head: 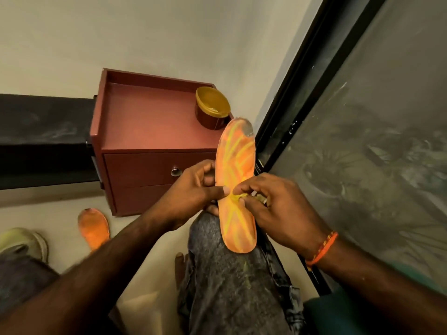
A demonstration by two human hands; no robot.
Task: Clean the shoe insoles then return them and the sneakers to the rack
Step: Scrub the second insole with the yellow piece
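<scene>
An orange insole (235, 165) with yellow stripes stands lengthwise on my right knee, its worn grey toe end pointing up. My left hand (193, 187) grips its left edge, thumb on the face. My right hand (273, 209) pinches a small yellow piece at the insole's middle between thumb and fingers. A second orange insole (94, 228) lies flat on the floor at the left. Part of a pale greenish sneaker (21, 240) shows at the left edge.
A red-brown bedside cabinet (145, 131) with drawers stands ahead against the wall. A brown tub with a gold lid (212, 107) sits on its top right corner. A black-framed glass door (362, 141) runs along the right. A dark ledge (43, 139) is left.
</scene>
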